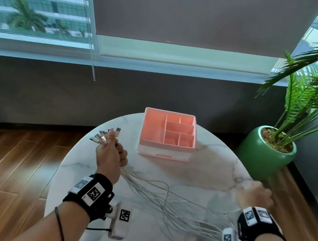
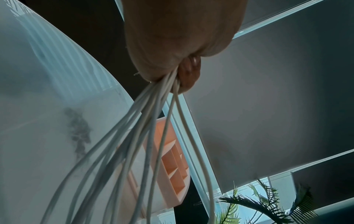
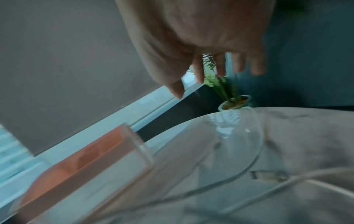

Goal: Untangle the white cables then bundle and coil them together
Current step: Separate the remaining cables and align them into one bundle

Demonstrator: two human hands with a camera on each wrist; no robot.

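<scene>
My left hand [image 1: 113, 153] is raised above the round marble table [image 1: 92, 168] and grips a bunch of white cables [image 1: 160, 201]. Their metal USB plugs [image 1: 104, 136] fan out above my fist. In the left wrist view the white cables [image 2: 153, 121] stream down out of my closed left hand [image 2: 180, 66]. The strands sag across the table toward my right wrist. My right hand [image 1: 255, 195] hovers blurred near the table's right side, fingers spread, holding nothing. In the right wrist view my right hand [image 3: 216, 66] shows loose straight fingers above a blurred cable [image 3: 268, 188].
A pink compartment organizer [image 1: 168, 134] stands at the back middle of the table. A potted palm in a green pot [image 1: 267, 152] sits on the floor right of the table. Wood floor lies to the left, a window wall behind.
</scene>
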